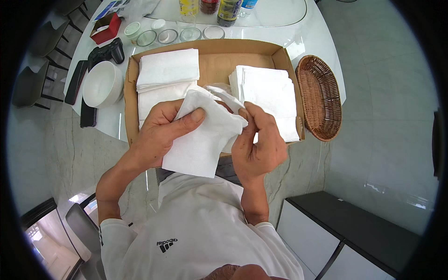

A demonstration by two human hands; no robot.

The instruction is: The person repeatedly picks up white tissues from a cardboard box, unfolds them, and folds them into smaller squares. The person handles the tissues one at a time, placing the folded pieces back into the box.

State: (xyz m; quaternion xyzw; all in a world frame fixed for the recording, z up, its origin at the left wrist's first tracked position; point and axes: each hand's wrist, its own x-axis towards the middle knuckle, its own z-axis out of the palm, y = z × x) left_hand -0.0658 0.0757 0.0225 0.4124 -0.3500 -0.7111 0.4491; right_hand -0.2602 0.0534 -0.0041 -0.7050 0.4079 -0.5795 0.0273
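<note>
A white paper napkin [199,147] is held up between my two hands, in front of a shallow cardboard box [217,47]. My left hand [157,131] grips its left side, the thumb lying flat on the paper. At the upper right corner, the fingers of my right hand [259,140] pinch the paper, and a layer there stands apart from the rest. Inside the box, stacks of folded white napkins [168,68] lie on the left. Another napkin stack [267,89] fills the right side. Clear plastic [222,87] shows partly behind the held napkin.
A brown wicker basket [319,99] stands right of the box. To the left are stacked white bowls [103,84], a black game controller [106,52] and a red box [106,28]. Glass jars [190,35] and several bottles [229,12] line the far side of the white table [320,42].
</note>
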